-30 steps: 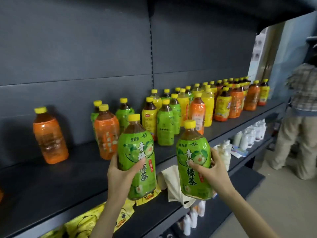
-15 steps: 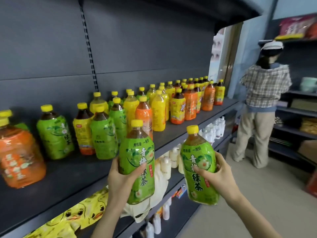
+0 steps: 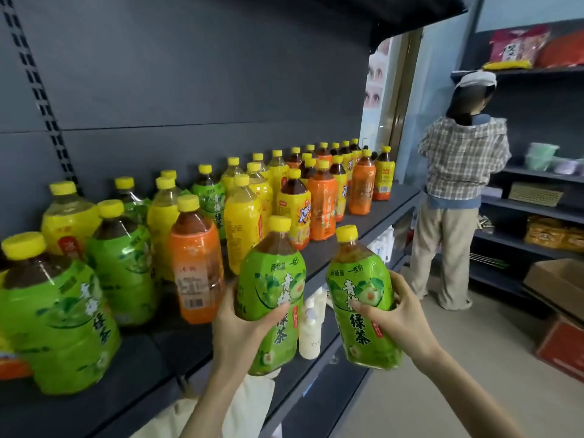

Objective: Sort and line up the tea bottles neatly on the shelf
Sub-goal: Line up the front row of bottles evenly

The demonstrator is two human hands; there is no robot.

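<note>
**A:** What do the 2 hands hold in front of the dark shelf (image 3: 151,368)?

**B:** 2 green tea bottles with yellow caps. The left hand (image 3: 240,324) grips the left green bottle (image 3: 271,289) at mid-label, its fingers (image 3: 275,311) curled round the body and the thumb across the front. The right hand (image 3: 401,314) grasps the right green bottle (image 3: 360,298) the same way. That bottle is tilted slightly.

**A:** Where are they in relation to the shelf?

**B:** Both are held in the air at its front edge, just beside each other and apart.

**A:** And on the shelf itself?

**B:** A mixed crowd of yellow-capped bottles. A large green bottle (image 3: 57,320) stands at far left and an orange bottle (image 3: 196,263) just beyond the left hand, with a yellow bottle (image 3: 243,229) behind it. More orange and yellow ones run to the far end, in uneven rows.

**A:** What else is in the frame?

**B:** White bottles (image 3: 311,330) on the shelf below show between the 2 held bottles. At right, a person in a checked shirt (image 3: 461,172) stands, back turned, at other shelving, near a cardboard box (image 3: 556,282).
</note>
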